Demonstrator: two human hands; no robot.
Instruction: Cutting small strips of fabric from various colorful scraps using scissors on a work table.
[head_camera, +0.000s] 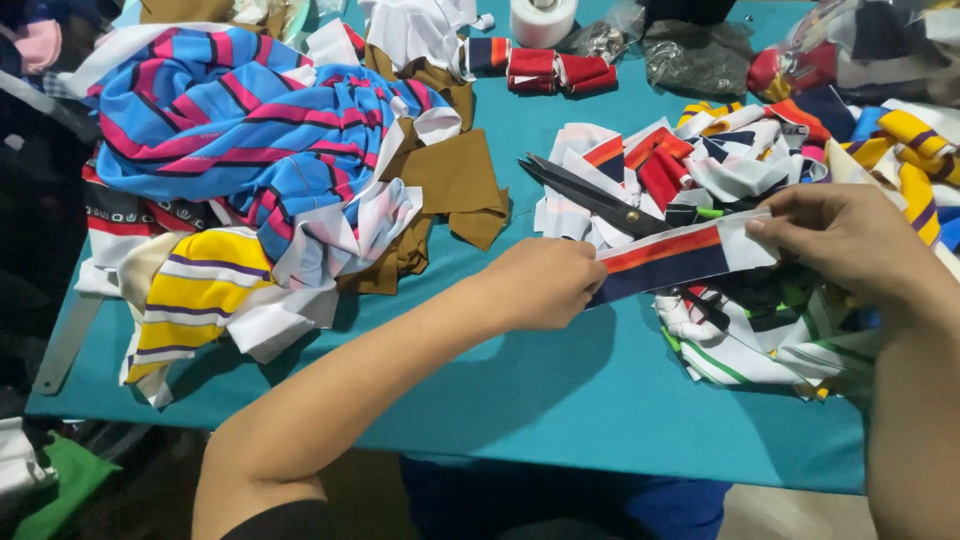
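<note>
A striped fabric strip, white, orange-red and navy, is stretched flat between both hands above the teal table. My left hand grips its left end with closed fingers. My right hand pinches its right, white end. Black scissors lie just behind the strip, blades pointing left, resting on a pile of white, red and navy fabric pieces.
A heap of blue-pink striped, yellow striped and brown cloth covers the table's left. Red rolled strips and a white tape roll sit at the back. More striped scraps lie under my right hand. A metal ruler hangs off the left edge.
</note>
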